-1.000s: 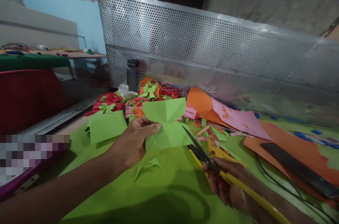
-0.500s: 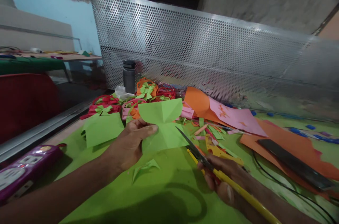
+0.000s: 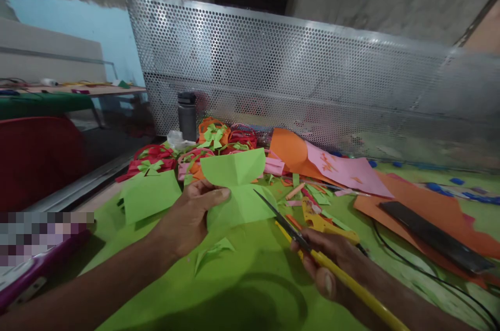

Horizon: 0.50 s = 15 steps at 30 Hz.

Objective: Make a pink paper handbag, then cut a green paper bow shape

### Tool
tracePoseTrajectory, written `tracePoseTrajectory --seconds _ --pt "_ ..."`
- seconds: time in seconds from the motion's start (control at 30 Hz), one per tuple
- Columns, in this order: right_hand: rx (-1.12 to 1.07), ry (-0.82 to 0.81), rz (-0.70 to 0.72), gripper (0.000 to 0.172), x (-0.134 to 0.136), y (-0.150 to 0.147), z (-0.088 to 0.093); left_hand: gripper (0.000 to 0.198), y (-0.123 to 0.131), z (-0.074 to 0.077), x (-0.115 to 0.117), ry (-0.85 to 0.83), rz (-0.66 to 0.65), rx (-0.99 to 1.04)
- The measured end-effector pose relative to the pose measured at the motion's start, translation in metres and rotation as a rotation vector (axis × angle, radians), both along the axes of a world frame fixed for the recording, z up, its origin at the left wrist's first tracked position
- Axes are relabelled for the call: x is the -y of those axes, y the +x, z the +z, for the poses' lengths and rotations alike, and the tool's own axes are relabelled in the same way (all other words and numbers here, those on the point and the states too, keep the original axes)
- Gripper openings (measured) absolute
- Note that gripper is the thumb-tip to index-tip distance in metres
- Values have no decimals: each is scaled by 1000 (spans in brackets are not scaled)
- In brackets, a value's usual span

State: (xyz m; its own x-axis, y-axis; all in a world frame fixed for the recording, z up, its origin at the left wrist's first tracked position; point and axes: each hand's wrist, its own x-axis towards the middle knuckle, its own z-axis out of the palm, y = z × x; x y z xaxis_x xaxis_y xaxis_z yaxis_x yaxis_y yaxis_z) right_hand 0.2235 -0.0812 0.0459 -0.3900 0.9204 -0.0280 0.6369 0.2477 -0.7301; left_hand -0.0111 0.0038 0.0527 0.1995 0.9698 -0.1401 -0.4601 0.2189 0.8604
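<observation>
My left hand (image 3: pixel 194 211) pinches the left side of a light green sheet of paper (image 3: pixel 240 203) between thumb and fingers. The sheet has a crease down its middle, rounded corners on its upper part and a notch on each side at mid-height. My right hand (image 3: pixel 328 255) is closed around yellow-handled scissors (image 3: pixel 289 228), the blades parted, with the upper blade across the sheet's right side. A folded green paper scrap (image 3: pixel 214 252) lies on the green tabletop (image 3: pixel 242 289) below the sheet. Another green sheet (image 3: pixel 152 195) rests to the left of my left hand.
Small red, pink and orange paper bags (image 3: pixel 154 160), some with green bows, are piled behind the sheet near a dark bottle (image 3: pixel 187 117). Right are a yellow glue gun (image 3: pixel 326 227), scraps, orange paper (image 3: pixel 441 211) and a black bar (image 3: pixel 433 237). A perforated metal panel (image 3: pixel 250 65) stands behind.
The view has shifted slightly. Both hands keep nearly the same pose, and the scissors stay at the right side of the green sheet.
</observation>
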Motion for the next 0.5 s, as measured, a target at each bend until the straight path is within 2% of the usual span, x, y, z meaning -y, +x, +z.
tracePoseTrajectory --seconds 0.1,0.27,0.4,0.5 --pt "-36 -25 -17 60 0 0 -1 18 0 0 0 31 -24 -26" --pt "-77 -56 -48 53 1 1 -3 26 1 1 3 -23 55 -29" --pt "-98 -16 -122 47 2 5 -12 27 1 -1 3 -24 50 -40" --pt "-106 -4 -117 47 0 7 -20 27 -1 -4 2 -10 39 -50"
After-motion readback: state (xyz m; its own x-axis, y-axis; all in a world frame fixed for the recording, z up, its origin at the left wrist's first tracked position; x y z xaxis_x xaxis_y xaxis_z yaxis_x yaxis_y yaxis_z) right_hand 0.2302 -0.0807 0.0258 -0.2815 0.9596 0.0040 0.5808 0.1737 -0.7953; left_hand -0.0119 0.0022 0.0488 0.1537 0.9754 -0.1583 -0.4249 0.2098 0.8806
